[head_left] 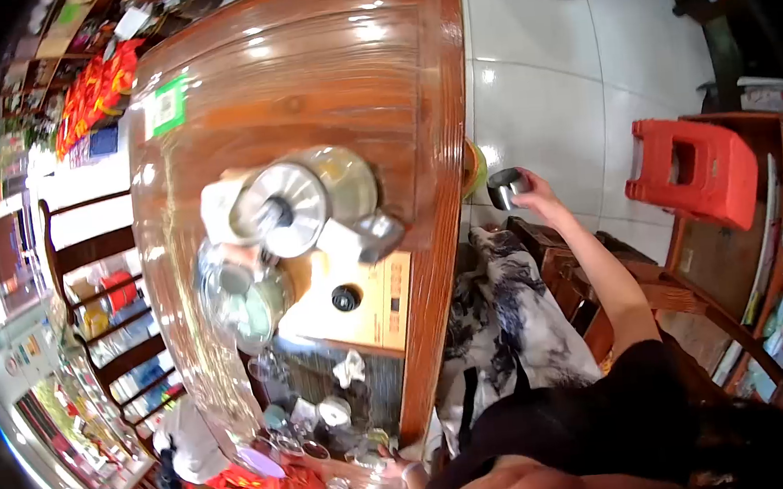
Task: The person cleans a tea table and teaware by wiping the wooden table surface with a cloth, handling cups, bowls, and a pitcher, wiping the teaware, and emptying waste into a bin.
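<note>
A small shiny metal cup (pixel 506 189) is gripped at its side by my right hand (pixel 540 198), past the table edge and over the floor. The cup lies tilted, its dark opening partly in view; its contents cannot be made out. Close by it, a yellow-green rim (pixel 476 170), perhaps of a bin, is partly hidden by the table. At the lower edge of the table is my left hand (pixel 392 465), near some small glassware (pixel 371 446). Its fingers are small and blurred.
Glass jars (pixel 251 306), a round metal lid (pixel 289 208) and a wooden box (pixel 374 312) crowd the wooden table (pixel 306 95). A dark tray (pixel 380 388) carries small cups. Right of me stand a red plastic stool (pixel 717 173) and a wooden chair (pixel 690 299).
</note>
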The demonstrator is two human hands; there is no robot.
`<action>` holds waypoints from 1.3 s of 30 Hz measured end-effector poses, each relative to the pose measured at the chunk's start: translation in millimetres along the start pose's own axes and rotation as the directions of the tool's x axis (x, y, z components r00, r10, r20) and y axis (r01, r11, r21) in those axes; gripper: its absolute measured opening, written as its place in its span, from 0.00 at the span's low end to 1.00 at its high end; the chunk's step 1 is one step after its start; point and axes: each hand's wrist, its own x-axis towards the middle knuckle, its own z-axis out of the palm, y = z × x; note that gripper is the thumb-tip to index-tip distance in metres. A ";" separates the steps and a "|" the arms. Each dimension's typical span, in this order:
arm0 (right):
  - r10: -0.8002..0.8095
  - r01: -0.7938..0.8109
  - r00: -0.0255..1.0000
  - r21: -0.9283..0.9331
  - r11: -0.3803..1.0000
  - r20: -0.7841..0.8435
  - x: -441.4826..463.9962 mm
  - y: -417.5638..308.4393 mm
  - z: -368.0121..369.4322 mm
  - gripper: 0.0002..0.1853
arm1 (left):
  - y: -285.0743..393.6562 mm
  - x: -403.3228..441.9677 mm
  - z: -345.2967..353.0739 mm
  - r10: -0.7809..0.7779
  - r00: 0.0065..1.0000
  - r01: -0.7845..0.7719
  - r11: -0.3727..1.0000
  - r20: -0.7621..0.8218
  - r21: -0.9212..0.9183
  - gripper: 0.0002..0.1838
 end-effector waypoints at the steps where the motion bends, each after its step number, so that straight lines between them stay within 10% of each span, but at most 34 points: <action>1: -0.104 0.108 0.991 -0.051 0.993 0.080 -52.2 -40.4 22.2 0.46 | -3.0 4.0 -2.7 -0.013 1.000 0.013 1.000 -0.002 -0.020 0.34; 4: -0.289 0.343 0.879 -0.083 0.936 0.379 -156.2 -110.1 72.5 0.47 | 71.1 -27.0 9.2 -0.129 0.981 0.148 0.981 -0.148 0.128 0.38; 8: -0.502 0.763 0.501 -0.086 0.641 0.705 -242.6 -146.9 181.2 0.45 | 20.9 -9.3 7.0 -0.185 0.983 0.161 0.830 0.008 -0.534 0.32; 12: -0.370 0.888 0.302 -0.118 0.444 0.879 -284.3 -127.3 286.6 0.43 | 33.3 -12.5 3.8 0.156 0.988 -0.156 0.986 0.006 -0.054 0.38; 13: -0.344 0.917 0.242 -0.099 0.386 0.907 -287.3 -108.2 314.8 0.44 | 51.9 -12.6 -2.6 0.050 0.995 -0.020 0.948 0.086 -0.317 0.41; 20: 0.156 0.558 0.197 -0.242 0.794 0.968 -307.4 37.3 490.6 0.43 | 49.3 -14.7 -17.7 0.015 1.000 -0.009 0.949 0.016 -0.316 0.51; 29: 0.041 0.974 0.011 -0.020 0.227 0.999 -307.6 186.9 689.9 0.45 | 28.8 11.2 -18.1 0.265 0.961 -0.214 0.893 0.079 -0.395 0.43; 39: 0.031 0.994 0.060 -0.062 0.090 0.998 -256.3 275.9 746.6 0.42 | 34.6 32.1 -54.5 0.257 0.963 -0.195 0.869 0.077 -0.455 0.39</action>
